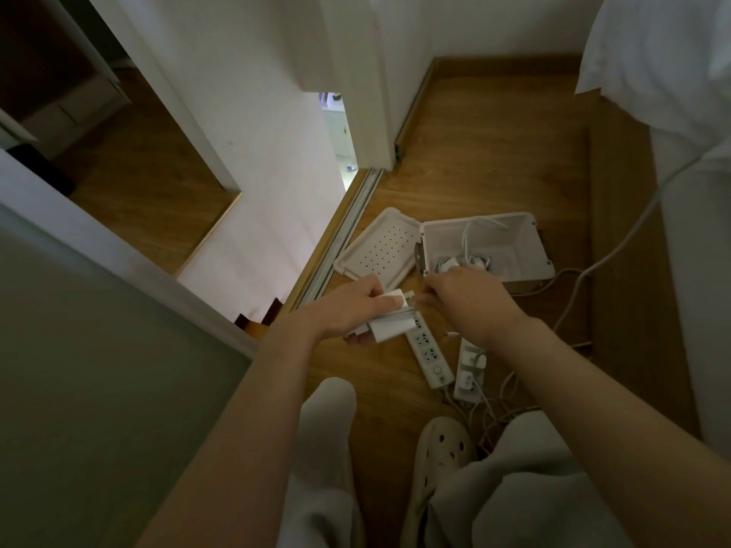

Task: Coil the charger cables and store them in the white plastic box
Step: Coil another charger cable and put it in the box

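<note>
box: white plastic box point(530, 247) on floor, open, lid point(379, 247) beside it
contents: coiled cables point(470, 259)
left hand point(348, 306): grips charger point(389, 328) wound with its cable point(399, 310) – near box
right hand point(463, 298): pinches that cable's end

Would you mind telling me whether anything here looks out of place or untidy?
Loose white cables lie tangled and uncoiled on the floor by the slipper, and one cable in the white plastic box loops up near its rim.
</note>
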Available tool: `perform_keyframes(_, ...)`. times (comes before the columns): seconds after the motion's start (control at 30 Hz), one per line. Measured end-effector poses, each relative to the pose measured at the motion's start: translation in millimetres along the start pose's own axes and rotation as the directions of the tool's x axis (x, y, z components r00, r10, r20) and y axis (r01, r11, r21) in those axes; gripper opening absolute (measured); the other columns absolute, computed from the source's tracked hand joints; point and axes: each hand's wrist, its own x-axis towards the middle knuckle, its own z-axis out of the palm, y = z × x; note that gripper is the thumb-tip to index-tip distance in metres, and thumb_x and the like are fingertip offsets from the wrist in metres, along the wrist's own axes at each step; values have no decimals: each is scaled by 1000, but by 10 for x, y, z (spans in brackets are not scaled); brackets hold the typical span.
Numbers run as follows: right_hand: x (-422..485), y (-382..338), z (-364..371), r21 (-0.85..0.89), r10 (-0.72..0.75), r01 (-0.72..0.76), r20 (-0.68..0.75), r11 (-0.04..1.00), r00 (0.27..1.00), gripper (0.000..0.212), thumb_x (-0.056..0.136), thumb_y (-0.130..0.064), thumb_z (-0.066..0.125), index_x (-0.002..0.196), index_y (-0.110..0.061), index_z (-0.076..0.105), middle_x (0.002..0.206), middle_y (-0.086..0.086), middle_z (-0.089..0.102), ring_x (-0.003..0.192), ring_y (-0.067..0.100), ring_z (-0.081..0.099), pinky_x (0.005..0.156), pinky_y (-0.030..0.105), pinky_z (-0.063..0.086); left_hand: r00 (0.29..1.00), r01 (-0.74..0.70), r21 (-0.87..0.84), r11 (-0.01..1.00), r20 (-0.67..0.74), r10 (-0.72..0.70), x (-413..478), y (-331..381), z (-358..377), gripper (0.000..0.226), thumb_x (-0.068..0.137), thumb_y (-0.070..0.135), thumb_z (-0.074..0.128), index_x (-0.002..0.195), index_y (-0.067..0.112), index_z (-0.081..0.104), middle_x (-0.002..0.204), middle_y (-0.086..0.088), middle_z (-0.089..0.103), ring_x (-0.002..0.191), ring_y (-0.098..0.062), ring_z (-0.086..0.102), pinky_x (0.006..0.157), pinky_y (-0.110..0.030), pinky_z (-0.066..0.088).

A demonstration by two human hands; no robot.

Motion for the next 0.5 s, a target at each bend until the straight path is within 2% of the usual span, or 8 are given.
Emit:
perform_keyframes(0.13, -35, -38, 1, -122, -4, 1, -27, 993, 1000, 21, 100, -30, 41, 110, -20, 56, 108, -1, 60, 103, 17, 54, 90, 28, 37, 999, -17, 27, 999, 33, 17, 40, -17, 45, 36, 97, 43, 42, 111, 10, 41, 95, -8, 61, 67, -15, 57, 55, -22, 47)
perform_keyframes(0.23, -69, -61, 56, -204, -1, 5, 24, 979, 1000, 20, 100, -20, 39, 113, -18, 54, 112, 1, 59, 106, 19, 54, 92, 30, 37, 999, -20, 67, 998, 51, 17, 71, -30, 81, 29, 97, 42, 44, 106, 15, 40, 100, -11, 60, 70, -17, 57, 57, -23, 47)
perform_keyframes(0.4, -55, -96, 73, -180, 82, -71, 51, 981, 995, 19, 100, -17, 39, 110, -17, 55, 103, 4, 64, 93, 21, 61, 69, 28, 38, 995, 3, 81, 997, 95, -11, 117, -59, 143, 26, 95, 37, 51, 101, 15, 38, 91, -8, 59, 64, -16, 55, 51, -22, 46)
perform_keyframes(0.5, -28, -71, 97, -134, 131, -124, 44, 983, 990, 16, 99, -15, 40, 109, -16, 52, 102, 5, 64, 90, 22, 61, 66, 29, 38, 1000, 1, 102, 995, 5, -2, 145, -30, 188, 25, 94, 36, 53, 98, 17, 38, 95, -9, 58, 68, -18, 55, 54, -25, 46)
